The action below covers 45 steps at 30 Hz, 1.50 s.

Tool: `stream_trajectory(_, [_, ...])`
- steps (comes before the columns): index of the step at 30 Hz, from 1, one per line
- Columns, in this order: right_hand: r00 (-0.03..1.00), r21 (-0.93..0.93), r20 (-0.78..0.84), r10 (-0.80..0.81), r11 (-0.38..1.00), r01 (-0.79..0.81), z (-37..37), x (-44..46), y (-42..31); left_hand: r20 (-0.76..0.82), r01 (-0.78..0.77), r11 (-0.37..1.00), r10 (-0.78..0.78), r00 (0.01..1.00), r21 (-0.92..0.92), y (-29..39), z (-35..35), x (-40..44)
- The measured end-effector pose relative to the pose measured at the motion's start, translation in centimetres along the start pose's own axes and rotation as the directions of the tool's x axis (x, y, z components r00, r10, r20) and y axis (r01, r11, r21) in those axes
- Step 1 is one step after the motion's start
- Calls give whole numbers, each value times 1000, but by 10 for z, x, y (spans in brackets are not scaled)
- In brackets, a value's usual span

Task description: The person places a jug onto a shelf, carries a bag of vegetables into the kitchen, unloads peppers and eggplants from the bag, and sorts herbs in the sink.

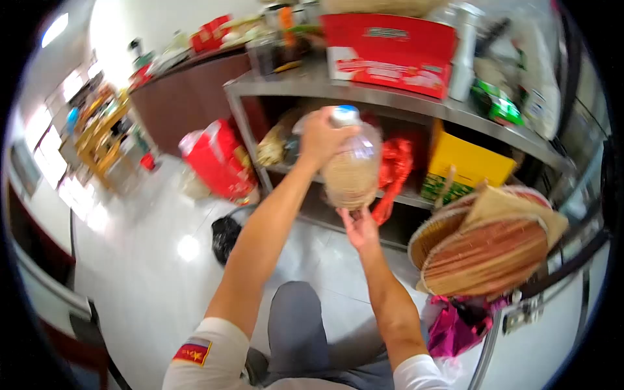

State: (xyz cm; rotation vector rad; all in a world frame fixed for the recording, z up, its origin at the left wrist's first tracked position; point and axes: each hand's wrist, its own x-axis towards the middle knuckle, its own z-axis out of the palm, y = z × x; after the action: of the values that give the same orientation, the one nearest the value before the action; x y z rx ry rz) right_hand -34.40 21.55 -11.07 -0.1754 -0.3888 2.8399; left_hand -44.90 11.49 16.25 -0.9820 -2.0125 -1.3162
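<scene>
Two hands meet one large clear bottle, held up in front of a metal shelf, its blue-topped cap at 12 o'clock. It seems to be filled with something tan, so I judge it fairly heavy and low in balance. The wall looks like thin plastic: likely to flex under a squeeze, slick if damp, unlikely to shatter. The narrow neck and shoulder should give the surest hold, with the base carried from below.

The left hand sits at the bottle's 11 o'clock, its fingers wrapped round the neck and shoulder, just under the cap; blur hides the exact fingertip contact. The right hand lies at 6 o'clock, fingers spread beneath the base rather than curled round it, seemingly touching. A red plastic bag hangs just beside the bottle at 3 o'clock; round woven baskets lie farther out toward 4 o'clock.
</scene>
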Motion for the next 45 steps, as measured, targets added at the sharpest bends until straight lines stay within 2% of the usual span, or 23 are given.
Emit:
stream_trajectory(1, [999, 0, 31, 11, 1000, -11, -6, 3, 0, -38, -57, 989, 63, 997, 133, -6, 3, -3])
stream_trajectory(3, [999, 20, 1, 37, 999, -37, 0, -3, -1, 3, 8, 1000, -8, 1000, -16, 9, -9, -12])
stream_trajectory(5, [1000, 23, 11, 28, 999, -29, 0, -3, 0, -63, -53, 997, 56, 996, 47, 7, -15, -21])
stream_trajectory(7, [997, -18, 35, 74, 997, -74, 4, -18, -2, -179, -79, 997, 76, 981, -9, 7, -28, -39])
stream_trajectory(8, [995, -77, 82, 61, 996, -55, 2, -28, -2, -204, -16, 994, -7, 979, -110, 14, -38, -51])
stream_trajectory(11, [992, -240, 85, 89, 969, -66, 5, -67, 2, -230, 109, 987, -133, 964, -114, 18, -66, -79])
stream_trajectory(16, [961, -321, -30, 275, 908, -270, -37, -89, 32, -231, 320, 945, -325, 917, -62, -24, -85, -126])
stream_trajectory(17, [947, -322, -63, 314, 892, -317, -45, -89, 42, -250, 349, 936, -327, 911, 48, -46, -91, -134])
stream_trajectory(18, [939, -371, -117, 322, 863, -342, -35, -93, 50, -276, 423, 906, -407, 871, -1, -63, -99, -141])
stream_trajectory(22, [915, -675, -269, 301, 618, -402, -90, -87, 76, -410, 532, 847, -479, 777, 19, -113, -154, -153])
stream_trajectory(23, [904, -780, -322, 282, 462, -422, -126, -83, 85, -470, 579, 808, -471, 747, 111, -121, -166, -150])
stream_trajectory(25, [886, -893, -410, 217, 100, -438, -189, -78, 98, -525, 420, 855, -217, 823, 305, -144, -182, -146])
stream_trajectory(27, [906, -899, -383, 179, -298, -321, -210, -74, 115, -496, 287, 849, -34, 868, 444, -177, -188, -138])
stream_trajectory(28, [939, -880, -283, 197, -443, -172, -222, -67, 128, -497, 282, 831, -8, 868, 479, -198, -189, -136])
stream_trajectory(29, [905, -888, -357, 230, -384, -253, -234, -56, 147, -497, 275, 812, 22, 867, 515, -223, -189, -135])
stream_trajectory(31, [886, -949, -304, 349, -27, -315, -257, -28, 202, -513, 273, 794, 56, 857, 543, -267, -189, -133])
stream_trajectory(32, [856, -929, -322, 405, 40, -368, -257, -4, 234, -533, 279, 795, 65, 843, 539, -287, -192, -132])
stream_trajectory(34, [854, -914, -326, 406, 95, -395, -222, 39, 282, -597, 327, 823, 19, 802, 465, -319, -193, -130])
stream_trajectory(37, [835, -866, -458, 306, 61, -497, -197, 94, 329, -587, 302, 832, 34, 809, 465, -360, -196, -123])
stream_trajectory(40, [888, -898, -423, 178, -214, -385, -201, 106, 355, -617, 316, 871, -20, 787, 375, -391, -187, -115])
stream_trajectory(43, [896, -922, -379, 229, -171, -347, -193, 77, 357, -651, 403, 862, -119, 749, 306, -413, -170, -110])
stream_trajectory(44, [939, -959, -284, 196, -47, -280, -236, 63, 376, -646, 413, 865, -145, 750, 285, -423, -163, -112])
stream_trajectory(45, [914, -933, -322, 247, 84, -351, -225, 53, 373, -637, 421, 867, -169, 752, 266, -433, -157, -112])
